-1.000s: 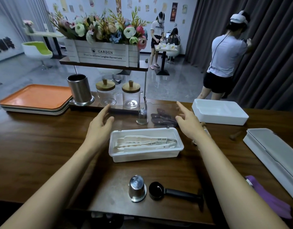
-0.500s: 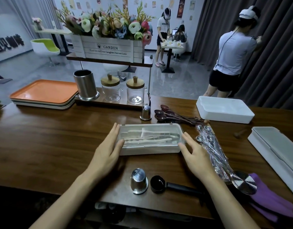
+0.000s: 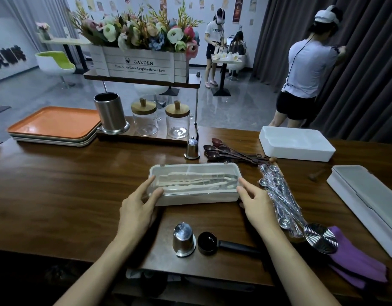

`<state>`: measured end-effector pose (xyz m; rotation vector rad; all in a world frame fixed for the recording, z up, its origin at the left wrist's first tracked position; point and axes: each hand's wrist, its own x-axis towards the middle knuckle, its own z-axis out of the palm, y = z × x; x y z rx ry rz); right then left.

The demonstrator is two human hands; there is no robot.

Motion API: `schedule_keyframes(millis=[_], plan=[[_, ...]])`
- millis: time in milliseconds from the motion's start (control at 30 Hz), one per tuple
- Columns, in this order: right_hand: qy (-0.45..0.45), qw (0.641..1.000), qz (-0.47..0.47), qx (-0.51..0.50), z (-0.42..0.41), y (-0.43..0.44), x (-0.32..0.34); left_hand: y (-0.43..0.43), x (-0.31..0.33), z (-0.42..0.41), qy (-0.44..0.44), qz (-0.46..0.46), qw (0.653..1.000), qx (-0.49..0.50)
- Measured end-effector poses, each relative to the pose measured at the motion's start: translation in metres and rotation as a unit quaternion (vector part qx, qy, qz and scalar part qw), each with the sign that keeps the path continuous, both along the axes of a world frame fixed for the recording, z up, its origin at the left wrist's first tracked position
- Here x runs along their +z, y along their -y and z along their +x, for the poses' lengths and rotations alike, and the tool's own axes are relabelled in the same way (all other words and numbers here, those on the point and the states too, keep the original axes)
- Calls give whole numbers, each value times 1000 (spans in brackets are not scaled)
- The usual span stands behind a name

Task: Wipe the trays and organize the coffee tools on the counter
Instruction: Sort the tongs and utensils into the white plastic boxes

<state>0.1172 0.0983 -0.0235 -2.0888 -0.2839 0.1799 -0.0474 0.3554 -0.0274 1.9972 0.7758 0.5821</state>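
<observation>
At the middle of the wooden counter (image 3: 69, 184) sits a long white plastic box (image 3: 197, 198) with a clear lid (image 3: 190, 170). Pale tongs (image 3: 197, 181) lie lengthwise inside it. Your left hand (image 3: 135, 210) touches the box's left end, thumb on the lid's near corner, fingers almost straight. Your right hand (image 3: 258, 204) meets the right end the same way, fingers extended, clasping nothing. Neither hand curls under the box. It looks light, thin-walled and smooth, so it is probably slippery, and the lid may lift free. Take hold low on both short ends, below the lid's rim, and keep the box level so the tongs do not slide. A bag of metal spoons (image 3: 279, 195) lies just beside your right hand.
</observation>
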Motion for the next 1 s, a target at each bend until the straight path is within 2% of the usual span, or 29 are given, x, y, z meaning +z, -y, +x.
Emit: schedule_keyframes(millis=[133, 267, 467, 667, 1000], plan=[[-32, 999, 6, 34, 4, -3, 3, 5, 4, -3, 17, -12, 1000, 22], [-52, 998, 2, 29, 7, -5, 2, 4, 2, -8, 35, -26, 999, -8], [-12, 1000, 1, 0, 4, -6, 22, -14, 27, -5, 62, -13, 997, -41], [40, 996, -65, -41, 47, 2, 69, -27, 61, 52, 91, 15, 991, -98], [54, 992, -111, -9, 134, 21, 118, -7, 98, 177, 64, 71, 987, -129]])
